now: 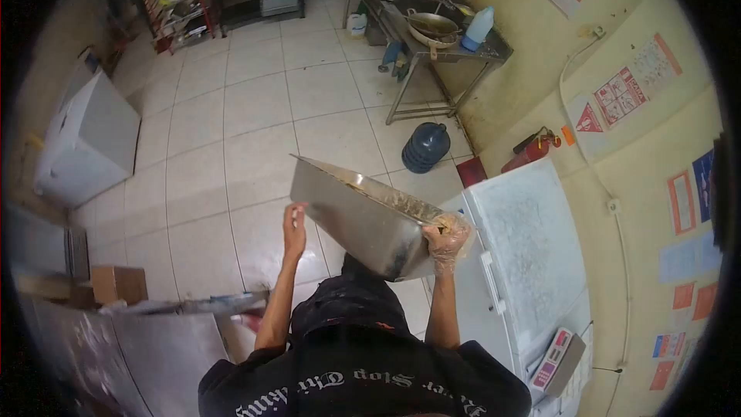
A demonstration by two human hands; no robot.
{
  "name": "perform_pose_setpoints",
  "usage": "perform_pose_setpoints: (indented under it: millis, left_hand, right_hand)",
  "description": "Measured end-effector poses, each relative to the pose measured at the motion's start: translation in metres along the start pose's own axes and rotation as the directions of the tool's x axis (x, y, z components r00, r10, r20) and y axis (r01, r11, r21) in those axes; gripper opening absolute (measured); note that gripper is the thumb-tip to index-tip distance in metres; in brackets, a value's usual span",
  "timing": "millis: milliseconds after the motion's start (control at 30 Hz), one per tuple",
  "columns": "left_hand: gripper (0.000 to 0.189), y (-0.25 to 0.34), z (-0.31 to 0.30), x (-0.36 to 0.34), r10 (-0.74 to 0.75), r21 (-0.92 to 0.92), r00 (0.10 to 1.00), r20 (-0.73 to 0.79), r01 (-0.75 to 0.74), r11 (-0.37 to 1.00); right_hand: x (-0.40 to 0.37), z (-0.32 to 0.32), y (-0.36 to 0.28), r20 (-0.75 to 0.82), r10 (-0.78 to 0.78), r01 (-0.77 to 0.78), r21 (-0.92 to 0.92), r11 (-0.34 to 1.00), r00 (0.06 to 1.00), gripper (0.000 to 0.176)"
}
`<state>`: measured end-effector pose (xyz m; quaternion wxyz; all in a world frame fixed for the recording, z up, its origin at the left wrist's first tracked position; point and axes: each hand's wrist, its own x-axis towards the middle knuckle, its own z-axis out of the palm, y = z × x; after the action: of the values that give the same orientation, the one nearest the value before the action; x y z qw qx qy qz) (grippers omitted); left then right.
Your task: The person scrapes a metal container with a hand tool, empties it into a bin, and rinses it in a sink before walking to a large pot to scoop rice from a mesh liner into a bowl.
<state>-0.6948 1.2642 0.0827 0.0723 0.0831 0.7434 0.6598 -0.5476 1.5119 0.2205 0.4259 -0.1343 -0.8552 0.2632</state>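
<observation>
A large rectangular metal container (pixel 355 220) hangs tilted in front of my body, its right end lower. Brownish residue coats the inner wall that shows. My right hand (pixel 448 239), in a clear plastic glove, is closed on its rim at the right end, thumb on the outside. Something yellowish shows by those fingers, too small to name. My bare left hand (pixel 294 230) is at the lower left corner, fingers bent against the metal. The container's underside is partly hidden.
A white chest freezer (pixel 532 220) is close on my right, with a scale (pixel 557 361) on it. Ahead are a blue water jug (pixel 426 147) on the tiled floor and a steel table (pixel 455 54) bearing a wok (pixel 432 28). Another white freezer (pixel 93 143) stands left.
</observation>
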Motion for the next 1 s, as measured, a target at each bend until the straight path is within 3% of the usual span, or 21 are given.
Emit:
perform_pose_setpoints:
  millis: [33,100,133,200,233,267,367,400,433,467,533,567,600,633,667,700,767,867,1000]
  left_hand:
    - [0.030,-0.005,-0.001,0.040,0.055,0.016,0.996,-0.065,-0.054,0.998]
    - [0.029,-0.016,-0.001,0.106,0.121,0.035,0.986,-0.112,-0.117,0.992]
    - [0.029,-0.020,-0.002,0.141,0.083,-0.019,0.990,-0.118,-0.086,0.996]
    - [0.029,-0.021,0.000,0.211,0.050,-0.041,0.990,-0.133,-0.056,0.998]
    - [0.029,-0.022,0.006,0.243,0.066,-0.038,0.991,-0.116,-0.071,0.997]
    - [0.030,-0.022,0.007,0.272,0.056,-0.038,0.986,-0.155,-0.063,0.997]
    - [0.029,-0.027,-0.003,0.335,0.038,-0.007,0.977,-0.211,-0.040,0.999]
    - [0.029,-0.035,-0.005,0.357,0.026,-0.008,0.968,-0.250,-0.028,1.000]
    - [0.028,-0.041,-0.007,0.380,0.013,-0.013,0.957,-0.291,-0.017,1.000]
    - [0.030,-0.045,-0.004,0.410,-0.011,0.006,0.951,-0.308,0.013,1.000]
    - [0.030,-0.055,-0.005,0.454,-0.066,-0.022,0.948,-0.313,0.062,0.998]
    - [0.030,-0.062,-0.007,0.478,-0.113,-0.043,0.940,-0.322,0.105,0.994]
    - [0.031,-0.065,-0.008,0.502,-0.160,-0.056,0.932,-0.325,0.150,0.987]
    - [0.031,-0.069,-0.010,0.537,-0.160,-0.051,0.937,-0.311,0.151,0.987]
    - [0.031,-0.072,-0.011,0.570,-0.178,-0.096,0.936,-0.305,0.155,0.983]
    - [0.030,-0.076,-0.011,0.600,-0.205,-0.144,0.932,-0.298,0.168,0.975]
    - [0.030,-0.074,-0.017,0.671,-0.166,-0.109,0.953,-0.252,0.142,0.984]
    - [0.029,-0.061,-0.004,0.771,-0.152,-0.116,0.969,-0.196,0.131,0.985]
    - [0.028,-0.020,0.033,0.898,-0.035,-0.134,0.994,-0.099,0.021,0.991]
  right_hand:
    - [0.024,0.014,-0.001,-0.013,0.012,-0.012,-0.006,1.000,1.000,0.044]
    - [0.068,0.035,-0.003,0.096,0.317,-0.329,0.151,0.932,0.944,0.046]
    - [0.086,0.051,0.009,0.076,0.329,-0.337,0.154,0.929,0.941,0.046]
    - [0.128,0.084,0.035,-0.075,0.078,-0.075,0.042,0.996,0.994,0.046]
    - [0.151,0.099,0.049,-0.097,0.083,-0.080,0.039,0.996,0.992,0.046]
    - [0.170,0.113,0.059,-0.063,0.188,-0.175,0.173,0.969,0.980,0.046]
    - [0.228,0.136,0.073,0.092,0.265,-0.281,0.287,0.916,0.960,0.044]
    - [0.249,0.147,0.081,-0.044,0.151,-0.134,0.258,0.957,0.988,0.046]
    - [0.273,0.157,0.097,-0.150,0.163,-0.111,0.309,0.945,0.975,0.049]
    - [0.297,0.168,0.113,-0.254,0.174,-0.076,0.353,0.932,0.951,0.052]
    - [0.370,0.190,0.104,-0.497,-0.017,0.153,0.234,0.960,0.867,0.054]
    - [0.423,0.200,0.081,-0.565,-0.384,0.409,-0.088,0.908,0.730,0.055]
    - [0.428,0.190,0.120,-0.558,-0.142,0.293,0.192,0.937,0.818,0.055]
    - [0.433,0.180,0.160,-0.514,0.109,0.166,0.460,0.872,0.851,0.055]
    - [0.462,0.200,0.150,-0.574,0.087,0.154,0.358,0.921,0.815,0.053]
    - [0.494,0.230,0.131,-0.637,-0.031,0.131,0.110,0.985,0.770,0.051]
    - [0.543,0.265,0.122,-0.689,-0.119,0.033,-0.137,0.990,0.715,0.049]
    - [0.608,0.300,0.119,-0.731,-0.163,-0.088,-0.293,0.952,0.663,0.044]
    - [0.686,0.321,0.145,-0.803,-0.090,-0.295,-0.317,0.901,0.589,0.039]
